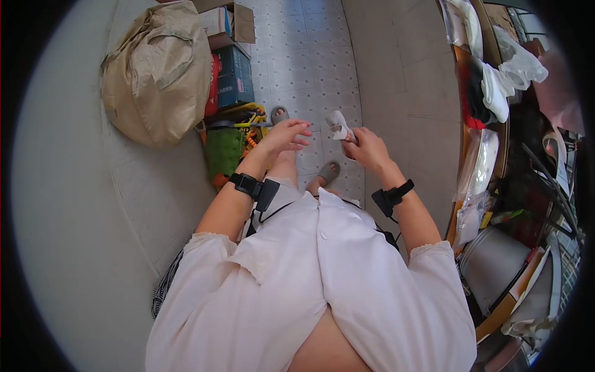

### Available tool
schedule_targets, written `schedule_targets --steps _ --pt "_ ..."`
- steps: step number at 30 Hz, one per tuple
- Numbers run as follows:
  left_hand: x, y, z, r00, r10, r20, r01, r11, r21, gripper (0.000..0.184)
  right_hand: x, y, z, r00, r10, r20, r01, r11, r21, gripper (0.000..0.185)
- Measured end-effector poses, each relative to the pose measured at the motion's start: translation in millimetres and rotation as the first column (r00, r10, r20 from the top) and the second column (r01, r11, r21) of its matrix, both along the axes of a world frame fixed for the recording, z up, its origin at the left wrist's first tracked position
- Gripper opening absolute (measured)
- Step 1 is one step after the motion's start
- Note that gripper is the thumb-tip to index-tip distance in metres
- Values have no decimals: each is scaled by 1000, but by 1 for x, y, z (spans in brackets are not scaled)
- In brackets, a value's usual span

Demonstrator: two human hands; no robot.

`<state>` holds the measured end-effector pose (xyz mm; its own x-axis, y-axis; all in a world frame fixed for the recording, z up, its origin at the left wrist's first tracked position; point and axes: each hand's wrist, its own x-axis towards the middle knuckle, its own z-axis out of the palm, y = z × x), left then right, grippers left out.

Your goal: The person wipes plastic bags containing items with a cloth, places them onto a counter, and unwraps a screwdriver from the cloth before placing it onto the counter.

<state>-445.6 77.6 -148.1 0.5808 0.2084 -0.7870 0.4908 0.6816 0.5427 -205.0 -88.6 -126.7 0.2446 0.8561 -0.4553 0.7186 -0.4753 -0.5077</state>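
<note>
My right hand [367, 149] is closed around one end of a crumpled white piece of paper or cloth [338, 123], and its loose end sticks up to the left above the tiled floor. I cannot make out which material it is. Over the floor to the left, my left hand [288, 135] has its fingers stretched out and holds nothing. Close to it, on the left, are a green bag [224, 152] and a yellow-handled tool [253, 124]. Both forearms wear black strapped devices.
A large tan cloth-covered bundle [158, 77] stands left, beside a dark teal box [235, 75] and an open cardboard box [243, 23]. Crowded shelves on the right hold white cloths [496, 93], plastic packets [480, 164] and a grey pot [493, 263]. Slippered feet stand on the patterned floor [291, 59].
</note>
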Motion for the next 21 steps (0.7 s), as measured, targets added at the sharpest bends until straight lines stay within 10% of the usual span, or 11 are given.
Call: schedule_targets --steps 21 --pt "89 259 -137 888 436 -143 -434 900 46 30 103 380 -233 993 -73 89 76 997 -28 74"
